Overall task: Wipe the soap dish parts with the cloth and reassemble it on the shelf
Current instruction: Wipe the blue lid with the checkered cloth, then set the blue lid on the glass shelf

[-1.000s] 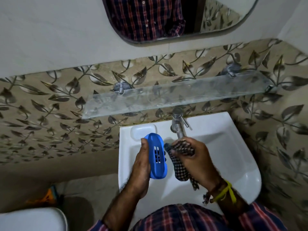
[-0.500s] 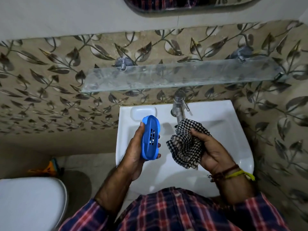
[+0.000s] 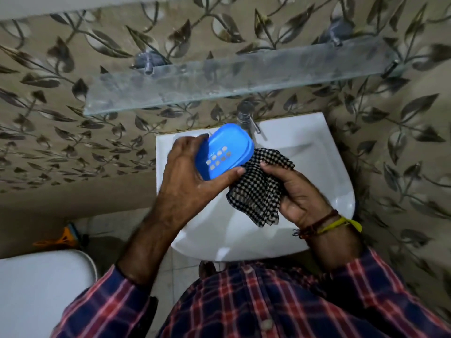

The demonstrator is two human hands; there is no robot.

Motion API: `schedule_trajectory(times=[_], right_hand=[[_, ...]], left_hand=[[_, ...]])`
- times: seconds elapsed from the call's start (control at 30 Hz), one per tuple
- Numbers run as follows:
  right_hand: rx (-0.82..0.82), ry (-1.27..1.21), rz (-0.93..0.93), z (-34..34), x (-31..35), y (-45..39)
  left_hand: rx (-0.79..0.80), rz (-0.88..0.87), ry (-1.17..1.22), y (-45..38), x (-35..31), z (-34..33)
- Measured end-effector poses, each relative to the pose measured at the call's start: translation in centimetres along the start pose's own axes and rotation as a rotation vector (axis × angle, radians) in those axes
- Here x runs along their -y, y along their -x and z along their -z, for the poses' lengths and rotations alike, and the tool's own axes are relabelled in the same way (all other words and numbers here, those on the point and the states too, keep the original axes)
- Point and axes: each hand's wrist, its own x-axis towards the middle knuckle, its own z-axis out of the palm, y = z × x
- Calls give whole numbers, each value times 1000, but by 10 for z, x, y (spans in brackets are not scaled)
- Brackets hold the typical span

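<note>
Blue soap dish part [image 3: 223,152] is gripped by the left hand [image 3: 192,172] above the sink [image 3: 317,152], hiding the tap [image 3: 245,115] base at 12 o'clock. Checked cloth [image 3: 258,189] is clutched by the right hand [image 3: 300,193] at 4 o'clock; glass shelf [image 3: 231,76] lies beyond.

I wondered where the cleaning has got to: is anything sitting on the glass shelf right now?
No, the glass shelf is bare; the blue soap dish part is in the left hand over the sink.

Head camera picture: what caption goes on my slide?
Left hand holds blue soap dish, right hand holds checked cloth over sink.
</note>
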Motion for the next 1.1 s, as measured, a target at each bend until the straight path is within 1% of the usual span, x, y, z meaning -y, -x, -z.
schedule_trajectory(times=[0.13,0.2,0.27,0.4,0.5,0.67,0.87,0.93,0.97,1.07,1.1], right_hand=[[-32,20,84,-11,15,6],[-20,35,134,-19,22,6],[-7,46,178,-28,28,7],[-50,38,207,-41,41,5],[-51,34,221,-44,48,4],[-34,27,195,-39,49,4],[-43,32,164,-33,43,-6],[-43,28,167,-31,41,-10],[-44,27,169,-29,40,-12],[-65,31,175,-21,37,-17],[-77,33,178,-19,37,-18]], left_hand=[[-56,-263,-157,-38,-23,23],[-50,-326,-183,-59,-30,29],[-30,-341,-187,-79,-35,30],[-10,-375,-159,-115,-35,24],[29,-352,-146,-136,-29,21],[82,-338,-117,-154,-17,19],[89,-358,-128,-159,-12,17],[4,-411,-142,-154,-12,20],[-79,-451,-136,-147,-10,22],[-400,-602,-72,-110,8,16],[-464,-632,-64,-94,18,9]])
